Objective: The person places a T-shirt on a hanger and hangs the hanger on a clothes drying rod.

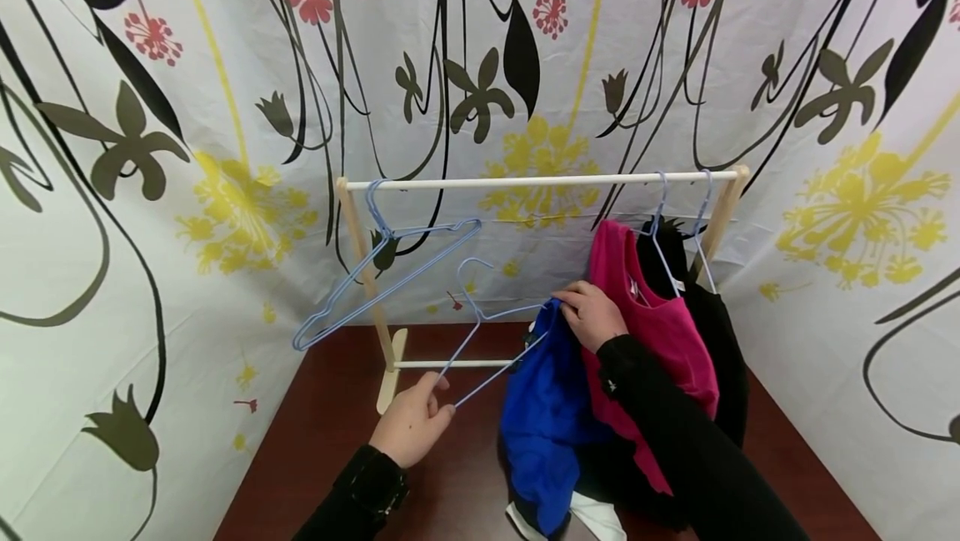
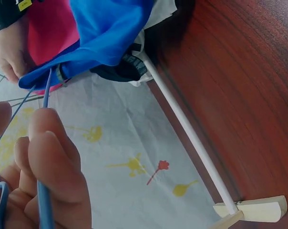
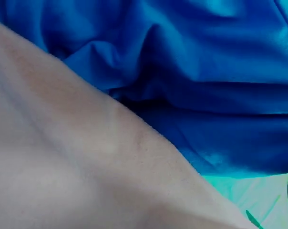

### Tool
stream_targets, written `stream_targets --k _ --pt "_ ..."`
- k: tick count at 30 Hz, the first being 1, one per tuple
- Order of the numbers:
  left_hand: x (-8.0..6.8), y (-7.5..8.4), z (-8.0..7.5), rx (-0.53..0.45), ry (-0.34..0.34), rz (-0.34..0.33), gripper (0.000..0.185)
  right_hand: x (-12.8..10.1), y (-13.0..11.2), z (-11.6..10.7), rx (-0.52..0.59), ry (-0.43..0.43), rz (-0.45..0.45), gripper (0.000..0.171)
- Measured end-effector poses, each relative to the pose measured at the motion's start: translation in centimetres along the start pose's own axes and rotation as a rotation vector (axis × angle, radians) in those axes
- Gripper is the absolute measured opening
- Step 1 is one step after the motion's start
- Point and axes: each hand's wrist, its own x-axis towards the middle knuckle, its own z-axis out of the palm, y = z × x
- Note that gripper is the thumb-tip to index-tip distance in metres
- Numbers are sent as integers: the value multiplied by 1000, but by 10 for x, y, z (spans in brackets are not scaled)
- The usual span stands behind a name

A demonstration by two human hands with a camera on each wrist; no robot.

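My left hand (image 1: pixel 414 423) pinches one end of a light blue wire hanger (image 1: pixel 480 319), held tilted below the rack's rail. At the hanger's other end, a blue garment (image 1: pixel 542 424) hangs down, with that end tucked into its edge. There my right hand (image 1: pixel 592 316) grips the garment's edge between thumb and fingers. The left wrist view shows the hanger wires running from the left fingers (image 2: pixel 56 162) into the blue cloth (image 2: pixel 110 28). In the right wrist view, skin and blue folds (image 3: pixel 220 62) fill the picture; the right fingertips are hidden there.
A wooden rack with a white rail (image 1: pixel 525 182) stands on a dark red-brown table (image 1: pixel 450 483). Blue hangers (image 1: pixel 386 232) hang at its left; a pink sleeveless top (image 1: pixel 675 333) and a black garment (image 1: pixel 723 349) hang right. White cloth (image 1: pixel 600 516) lies below. A patterned curtain (image 1: pixel 420 132) stands behind.
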Motion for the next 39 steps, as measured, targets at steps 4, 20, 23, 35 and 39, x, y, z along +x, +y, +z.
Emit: stream_targets --k 4,20,23,35,39 --pt "0 1 0 -2 -1 12 27 -3 -3 -3 3 -18 21 25" --pt "7 18 2 5 1 79 26 -2 -42 -14 122 -63 -27 28" --pt "8 22 4 7 2 85 26 -5 -51 -15 180 -100 18 28" --pt "14 33 11 25 -28 128 23 -9 -80 -9 210 -56 -124 19" --pt "16 35 13 27 -34 134 24 -11 -88 -12 184 -51 -134 25"
